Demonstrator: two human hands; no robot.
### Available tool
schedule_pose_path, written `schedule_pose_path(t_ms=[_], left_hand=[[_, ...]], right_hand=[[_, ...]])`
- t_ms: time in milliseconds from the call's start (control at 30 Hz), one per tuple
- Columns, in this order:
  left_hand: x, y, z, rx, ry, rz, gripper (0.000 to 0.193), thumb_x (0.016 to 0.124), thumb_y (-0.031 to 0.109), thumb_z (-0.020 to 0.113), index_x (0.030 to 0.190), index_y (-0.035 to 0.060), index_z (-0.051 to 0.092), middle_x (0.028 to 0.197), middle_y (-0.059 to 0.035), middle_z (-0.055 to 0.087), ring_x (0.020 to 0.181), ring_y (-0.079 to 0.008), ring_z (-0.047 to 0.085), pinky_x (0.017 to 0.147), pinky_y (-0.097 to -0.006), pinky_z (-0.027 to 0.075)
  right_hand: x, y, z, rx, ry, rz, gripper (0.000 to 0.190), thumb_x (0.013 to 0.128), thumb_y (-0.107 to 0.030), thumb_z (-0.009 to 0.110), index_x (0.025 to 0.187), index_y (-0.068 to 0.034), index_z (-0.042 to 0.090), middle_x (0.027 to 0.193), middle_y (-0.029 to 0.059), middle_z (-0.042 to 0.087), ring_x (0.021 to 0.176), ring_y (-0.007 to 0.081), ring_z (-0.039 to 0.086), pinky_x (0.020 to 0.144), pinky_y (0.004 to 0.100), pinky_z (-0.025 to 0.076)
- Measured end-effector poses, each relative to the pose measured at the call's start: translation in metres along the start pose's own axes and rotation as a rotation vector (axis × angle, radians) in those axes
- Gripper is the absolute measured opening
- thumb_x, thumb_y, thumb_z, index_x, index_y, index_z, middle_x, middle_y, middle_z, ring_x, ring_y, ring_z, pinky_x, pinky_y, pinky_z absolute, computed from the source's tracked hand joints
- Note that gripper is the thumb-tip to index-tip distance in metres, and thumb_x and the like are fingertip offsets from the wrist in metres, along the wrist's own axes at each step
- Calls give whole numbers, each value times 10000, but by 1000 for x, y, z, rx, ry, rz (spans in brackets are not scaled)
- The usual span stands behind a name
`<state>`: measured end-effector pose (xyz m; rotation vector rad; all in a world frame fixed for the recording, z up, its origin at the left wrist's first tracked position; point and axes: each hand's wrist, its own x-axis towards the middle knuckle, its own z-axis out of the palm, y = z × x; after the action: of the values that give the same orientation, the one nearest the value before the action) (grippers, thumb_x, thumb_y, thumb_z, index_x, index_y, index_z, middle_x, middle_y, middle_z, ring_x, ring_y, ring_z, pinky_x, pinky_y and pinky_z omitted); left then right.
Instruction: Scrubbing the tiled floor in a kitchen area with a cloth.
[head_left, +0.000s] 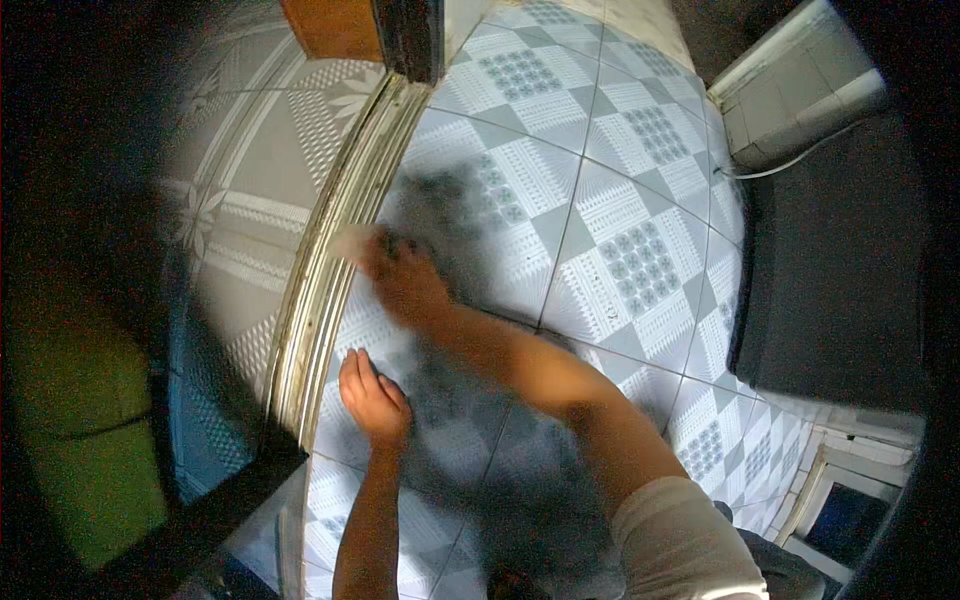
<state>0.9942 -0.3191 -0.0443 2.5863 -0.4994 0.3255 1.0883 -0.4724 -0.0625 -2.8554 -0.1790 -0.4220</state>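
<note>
My right hand (405, 277) reaches across to a ridged metal sliding-door track (315, 307) set along the floor. It is blurred, with its fingers bent around something pale, perhaps a cloth (354, 244), at the track's edge. Lower down, my left hand (373, 397) rests at or just above the patterned floor tiles (637, 262), close beside the track. Its fingers lie together, pointing away from me, and nothing shows in it. The underside of its palm is hidden.
Beyond the track lies a beige patterned floor (262, 172). A dark door post (412, 37) stands at the track's far end. To the right are a large dark panel (832, 262), a white cable (795, 160) and a white-framed opening (847, 517). Something green (90, 450) is at left.
</note>
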Motion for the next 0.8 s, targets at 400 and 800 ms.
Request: schedule_pose_path(t_ms=[400, 800], left_hand=[[-3, -2, 0, 71, -182, -102, 464, 779, 62, 418, 1217, -83, 382, 1256, -249, 377, 1156, -399, 363, 990, -484, 267], [-10, -13, 6, 117, -176, 23, 439, 864, 73, 392, 1283, -41, 331, 1272, -246, 371, 1182, -390, 346, 1001, -487, 255]], right_hand=[[10, 228, -137, -52, 445, 595, 377, 735, -28, 471, 1094, -109, 556, 1072, 165, 520, 936, 368, 473, 808, 408, 399], [-148, -55, -68, 447, -351, 307, 406, 869, -320, 449, 1161, -41, 497, 990, 249, 552, 854, 364, 588, 665, 491, 495]])
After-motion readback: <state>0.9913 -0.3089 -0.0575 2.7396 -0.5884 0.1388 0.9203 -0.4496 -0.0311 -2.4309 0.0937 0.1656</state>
